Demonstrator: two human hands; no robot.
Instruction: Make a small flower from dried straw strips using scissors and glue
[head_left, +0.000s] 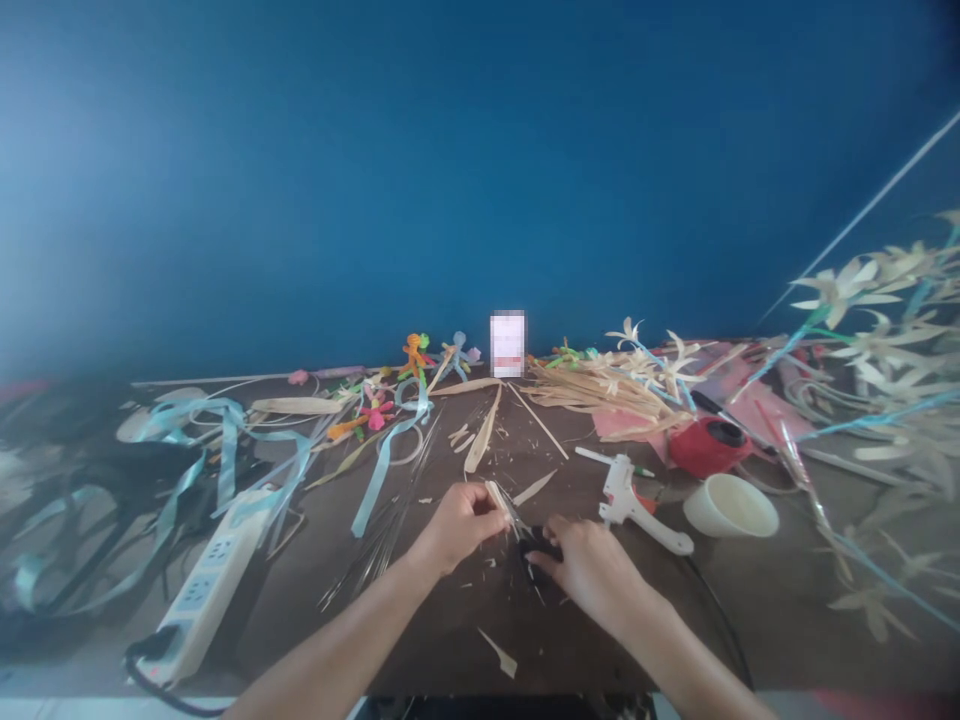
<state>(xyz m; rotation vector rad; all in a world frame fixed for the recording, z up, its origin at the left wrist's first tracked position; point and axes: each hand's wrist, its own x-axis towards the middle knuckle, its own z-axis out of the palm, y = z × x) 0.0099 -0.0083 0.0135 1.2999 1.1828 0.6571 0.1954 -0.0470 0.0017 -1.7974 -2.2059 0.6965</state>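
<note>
My left hand [466,522] pinches a short pale strip of dried husk [496,494] between thumb and fingers, above the middle of the dark table. Black-handled scissors [538,545] are in my right hand [589,565], fingers closed round the handles. Their blades point up and left, close to the strip; whether they touch it I cannot tell. Small pale scraps lie under and around both hands, with a larger husk offcut [500,655] nearer the front edge. Beyond my hands lies a long dried husk leaf [484,435].
Right of my hands lie a white glue gun [634,505], a white cup [731,507] and a red object [707,447]. Husk flowers [844,293] on blue stems crowd the far right. Leftward are thin wires [390,500], blue ribbon [379,470] and a power strip [214,580].
</note>
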